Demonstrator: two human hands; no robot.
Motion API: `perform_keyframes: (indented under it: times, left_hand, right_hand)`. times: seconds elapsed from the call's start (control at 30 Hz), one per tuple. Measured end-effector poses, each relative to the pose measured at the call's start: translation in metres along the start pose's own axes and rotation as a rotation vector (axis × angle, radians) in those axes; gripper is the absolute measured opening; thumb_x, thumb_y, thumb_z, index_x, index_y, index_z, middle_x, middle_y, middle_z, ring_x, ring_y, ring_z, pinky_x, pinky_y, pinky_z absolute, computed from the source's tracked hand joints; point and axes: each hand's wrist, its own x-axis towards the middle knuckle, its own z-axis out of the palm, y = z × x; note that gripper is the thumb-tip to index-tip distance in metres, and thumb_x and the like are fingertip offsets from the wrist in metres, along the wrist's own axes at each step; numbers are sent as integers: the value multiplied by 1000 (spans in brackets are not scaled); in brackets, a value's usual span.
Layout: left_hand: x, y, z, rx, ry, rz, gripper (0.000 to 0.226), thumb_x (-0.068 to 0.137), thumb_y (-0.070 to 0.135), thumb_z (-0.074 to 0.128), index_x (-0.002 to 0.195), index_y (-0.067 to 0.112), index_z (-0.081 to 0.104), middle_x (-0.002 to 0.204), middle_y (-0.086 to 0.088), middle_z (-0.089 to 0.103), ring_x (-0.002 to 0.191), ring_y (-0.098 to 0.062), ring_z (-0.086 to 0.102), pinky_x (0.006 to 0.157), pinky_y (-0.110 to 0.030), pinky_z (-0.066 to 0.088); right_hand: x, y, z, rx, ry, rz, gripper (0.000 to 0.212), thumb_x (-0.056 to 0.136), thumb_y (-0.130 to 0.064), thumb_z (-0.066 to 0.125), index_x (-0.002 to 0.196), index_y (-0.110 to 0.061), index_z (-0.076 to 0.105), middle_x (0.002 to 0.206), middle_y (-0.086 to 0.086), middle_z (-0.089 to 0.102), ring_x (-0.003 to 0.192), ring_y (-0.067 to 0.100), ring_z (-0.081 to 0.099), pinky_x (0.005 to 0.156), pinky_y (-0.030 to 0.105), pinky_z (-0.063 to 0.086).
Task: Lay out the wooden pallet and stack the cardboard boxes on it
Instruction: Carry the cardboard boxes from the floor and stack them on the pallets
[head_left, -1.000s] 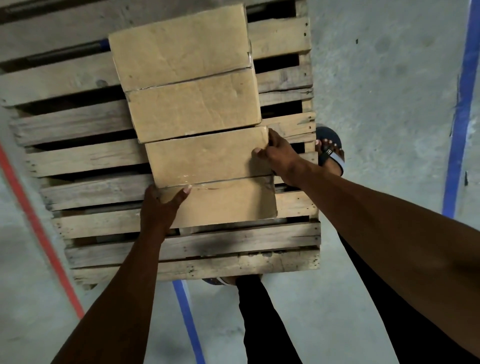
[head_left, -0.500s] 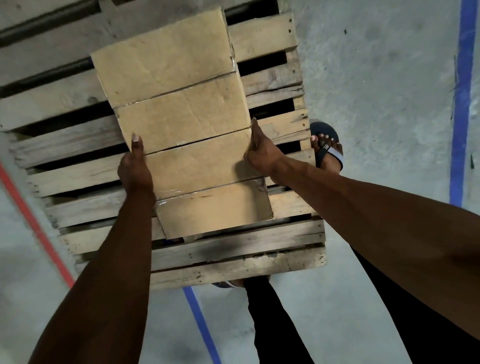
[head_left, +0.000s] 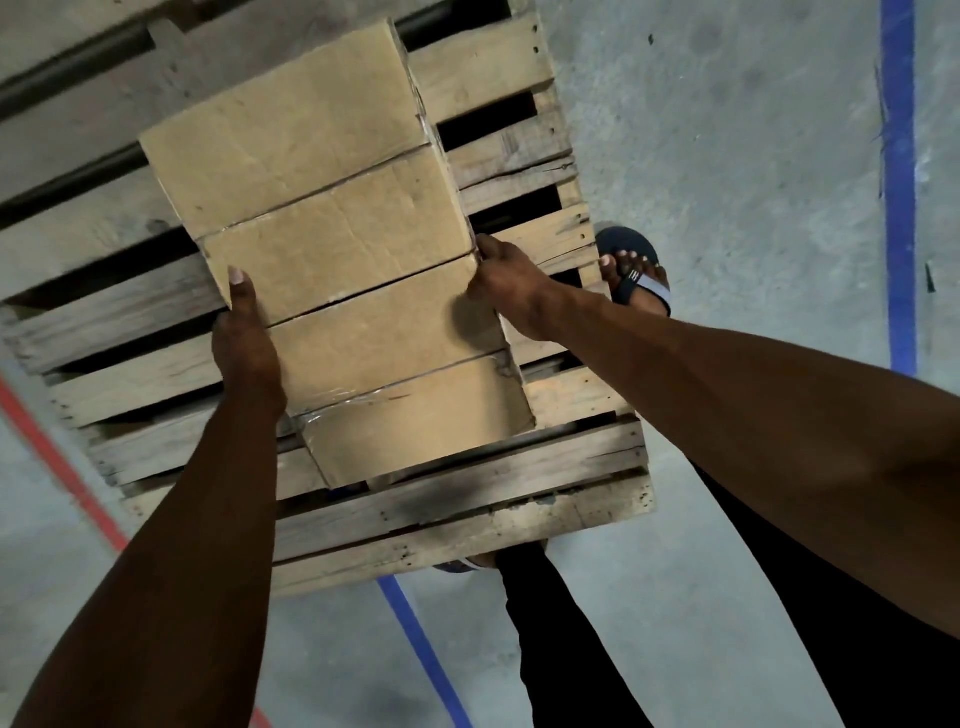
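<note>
While the person stands at the near edge of the wooden pallet, the left hand presses flat-fingered against one side of the cardboard boxes and the right hand grips the opposite edge, fingers curled; the boxes lie in a row across the slats.

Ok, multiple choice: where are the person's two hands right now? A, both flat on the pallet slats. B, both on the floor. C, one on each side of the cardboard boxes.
C: the left hand presses the left side of the cardboard boxes and the right hand grips their right edge, above the wooden pallet.
</note>
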Motion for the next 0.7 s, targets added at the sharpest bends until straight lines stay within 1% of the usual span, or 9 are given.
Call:
perform_keyframes:
  times: [0.13,0.2,0.3,0.33,0.37,0.43,0.53,0.6,0.7]
  left_hand:
    - [-17,8,-2,135,107,37,89,95,76,52,150,5,50,151,-17,55,139,-33,52,114,-40,41]
    - [-41,9,-4,152,84,52,94,94,74,55,155,4,42,157,-18,49,143,-32,48,117,-40,39]
    - [-89,6,-11,195,-2,132,124,69,96,60,156,9,42,158,-16,49,144,-31,49,121,-47,39]
    - [-105,5,-13,242,-41,150,133,60,101,58,155,10,43,156,-16,51,143,-32,50,120,-49,41]
    - [-124,3,-15,287,-98,151,135,58,101,59,156,11,43,156,-16,51,143,-33,50,120,-50,41]
    - [-177,15,-24,332,-216,120,119,68,84,72,158,13,40,159,-16,48,144,-33,49,121,-49,40]
    - [-264,38,-41,421,-370,141,82,87,51,81,155,22,46,155,-11,51,136,-33,56,116,-45,45]
    - [-318,56,-57,463,-470,128,71,90,49,79,150,26,51,144,-5,57,122,-28,63,108,-40,51]
    - [-382,78,-80,539,-557,150,50,92,45,77,136,24,64,125,-2,69,106,-19,67,96,-35,54]
  right_hand:
    - [-14,-10,-34,-4,157,30,54,106,-14,51,156,-3,36,158,16,47,143,31,46,108,35,41]
    - [-29,-10,-60,-19,187,22,56,107,-24,53,159,-8,38,165,7,39,151,26,36,104,19,33]
    - [-74,1,-86,-151,215,1,54,104,-40,59,153,-20,50,158,-1,47,149,21,39,78,-9,29]
    - [-94,6,-93,-216,248,-5,60,96,-55,64,149,-28,56,155,-4,52,147,22,43,89,-8,29]
    - [-114,11,-99,-258,271,-24,69,83,-71,66,142,-35,61,151,-6,56,144,22,48,109,7,34]
    - [-144,29,-115,-302,285,-42,84,61,-87,68,130,-39,68,138,-8,66,130,19,58,116,36,43]
    - [-221,30,-127,-116,238,-53,69,70,-58,82,127,-18,73,115,-6,64,107,15,61,96,30,46]
    - [-285,13,-127,-49,244,-40,52,89,-27,80,134,-4,66,107,1,70,96,17,71,80,29,55]
    - [-343,2,-134,-38,180,-23,41,98,-19,71,137,-6,63,105,8,74,71,9,70,54,22,51]
